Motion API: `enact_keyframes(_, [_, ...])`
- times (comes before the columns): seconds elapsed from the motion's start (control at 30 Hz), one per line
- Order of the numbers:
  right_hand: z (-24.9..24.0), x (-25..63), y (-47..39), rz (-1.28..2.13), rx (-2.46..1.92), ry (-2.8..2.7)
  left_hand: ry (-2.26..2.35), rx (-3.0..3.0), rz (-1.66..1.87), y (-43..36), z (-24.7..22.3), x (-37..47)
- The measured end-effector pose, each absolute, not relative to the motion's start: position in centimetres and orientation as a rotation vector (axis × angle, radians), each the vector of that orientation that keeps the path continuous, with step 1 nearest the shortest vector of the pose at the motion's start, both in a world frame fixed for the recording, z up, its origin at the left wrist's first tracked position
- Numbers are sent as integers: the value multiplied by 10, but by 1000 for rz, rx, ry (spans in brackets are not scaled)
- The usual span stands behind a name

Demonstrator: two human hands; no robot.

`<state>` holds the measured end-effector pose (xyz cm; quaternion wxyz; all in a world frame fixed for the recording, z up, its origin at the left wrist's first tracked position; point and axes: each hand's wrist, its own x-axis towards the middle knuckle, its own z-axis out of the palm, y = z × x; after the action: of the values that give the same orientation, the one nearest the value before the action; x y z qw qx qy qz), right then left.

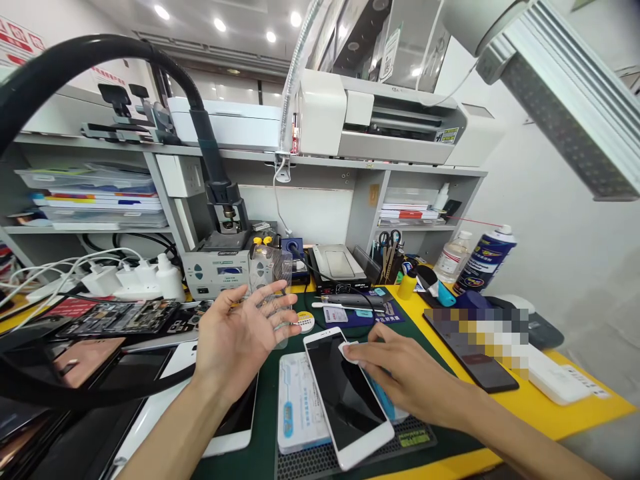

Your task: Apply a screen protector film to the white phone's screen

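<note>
My left hand [240, 333] is raised palm up at the left, its fingers spread around a clear sheet with rounded corners, like a glass screen protector [284, 267]. Fingers show through the sheet, which stands upright; the exact grip is hard to see. A white phone [345, 393] with a dark screen lies tilted on a white and blue box [295, 400]. Over its upper right edge, my right hand [395, 367] pinches a small white wipe [349, 352] and presses it to the screen.
A black perforated mat [310, 467] lies under the box. More phones and opened phone boards [135, 317] crowd the left. Behind stand a grey soldering station [220, 270] and a yellow bottle [407, 285]. A dark phone [470, 353] rests at right. A black arm [100, 50] curves overhead.
</note>
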<state>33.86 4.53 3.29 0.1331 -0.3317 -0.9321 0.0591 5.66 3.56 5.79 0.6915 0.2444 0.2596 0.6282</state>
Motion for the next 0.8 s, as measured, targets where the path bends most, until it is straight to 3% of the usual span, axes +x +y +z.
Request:
enact_keyframes(0.2, [27,331,65,118,-970,-2627,575,540,1409,37,58,56])
enact_keyframes(0.57, [34,366,-4,232,-898,-2774,557,547,1393,35,59,58])
enact_keyframes(0.8, [31,363,1,146,-907,-2762,561,559,1386,36,57,58])
